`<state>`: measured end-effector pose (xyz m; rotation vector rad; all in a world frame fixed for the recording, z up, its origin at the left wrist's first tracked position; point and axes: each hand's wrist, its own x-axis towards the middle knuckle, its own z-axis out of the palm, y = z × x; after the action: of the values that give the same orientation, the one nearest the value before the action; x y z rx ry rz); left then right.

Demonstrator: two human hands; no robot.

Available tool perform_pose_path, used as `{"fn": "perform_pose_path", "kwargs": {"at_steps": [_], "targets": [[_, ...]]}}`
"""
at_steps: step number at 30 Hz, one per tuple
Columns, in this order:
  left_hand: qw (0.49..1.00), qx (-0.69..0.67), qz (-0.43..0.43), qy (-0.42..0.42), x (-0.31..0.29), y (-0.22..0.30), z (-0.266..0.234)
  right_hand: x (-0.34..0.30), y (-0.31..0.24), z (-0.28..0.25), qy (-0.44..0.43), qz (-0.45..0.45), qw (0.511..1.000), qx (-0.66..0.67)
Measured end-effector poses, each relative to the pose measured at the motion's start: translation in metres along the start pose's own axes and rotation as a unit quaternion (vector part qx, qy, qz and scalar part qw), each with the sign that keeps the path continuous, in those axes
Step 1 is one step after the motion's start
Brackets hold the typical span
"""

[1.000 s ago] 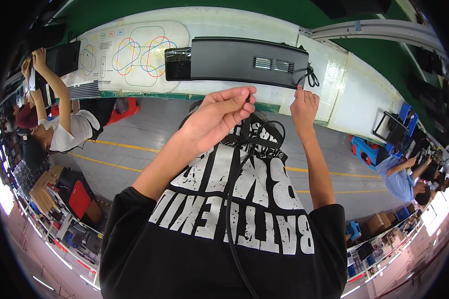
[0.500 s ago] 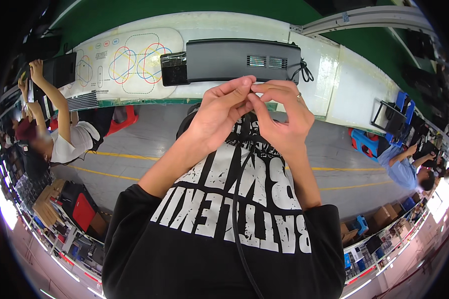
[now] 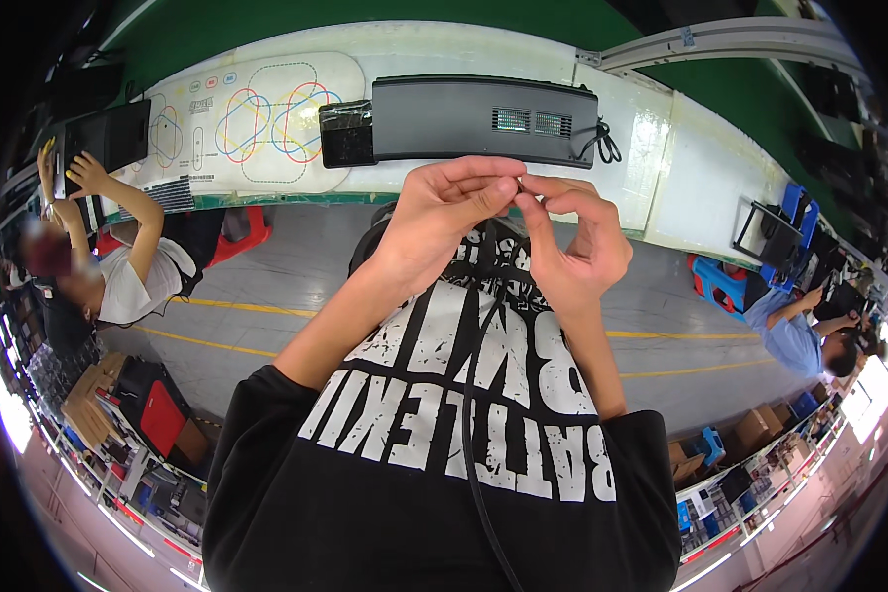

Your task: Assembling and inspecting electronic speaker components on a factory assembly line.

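Both hands meet at the fingertips in front of my chest, near the table's front edge. My left hand [image 3: 442, 219] is closed, with thumb and index finger pinched together. Against it, my right hand [image 3: 579, 235] pinches as well, its thumb and index tip touching the left fingertips. Whatever lies between them is too small and too covered to name. Just beyond the hands, a long dark grey box-shaped device [image 3: 434, 116] lies on the table, with two slotted vents and a coiled black cable [image 3: 607, 146] at its right end. A glossy black piece [image 3: 347, 135] adjoins its left end.
The white table [image 3: 617, 197] carries a pale mat [image 3: 296, 74] with coloured loops at left. At far left a co-worker [image 3: 138, 276] handles a dark panel [image 3: 118, 133]; another person [image 3: 794, 326] sits far right. A metal rail [image 3: 720, 41] crosses at upper right. A black cable [image 3: 472, 464] hangs down my shirt.
My joined fingertips have shifted slightly right and toward me, and the right fingers have bent more. At left, the co-worker's hand has moved down onto the dark panel.
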<state>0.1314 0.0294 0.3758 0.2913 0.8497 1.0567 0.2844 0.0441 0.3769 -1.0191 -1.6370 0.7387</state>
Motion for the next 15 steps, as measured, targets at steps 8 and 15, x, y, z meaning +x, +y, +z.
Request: {"fn": "perform_pose_path", "kwargs": {"at_steps": [8, 15], "targets": [[0.997, -0.054, -0.044, -0.034, 0.002, -0.007, -0.003, 0.000, 0.001, -0.005, -0.011, -0.041, 0.998, -0.040], [0.997, 0.008, -0.072, -0.030, 0.006, -0.011, -0.011, 0.000, 0.006, -0.018, -0.063, -0.022, 0.997, -0.030]]}}
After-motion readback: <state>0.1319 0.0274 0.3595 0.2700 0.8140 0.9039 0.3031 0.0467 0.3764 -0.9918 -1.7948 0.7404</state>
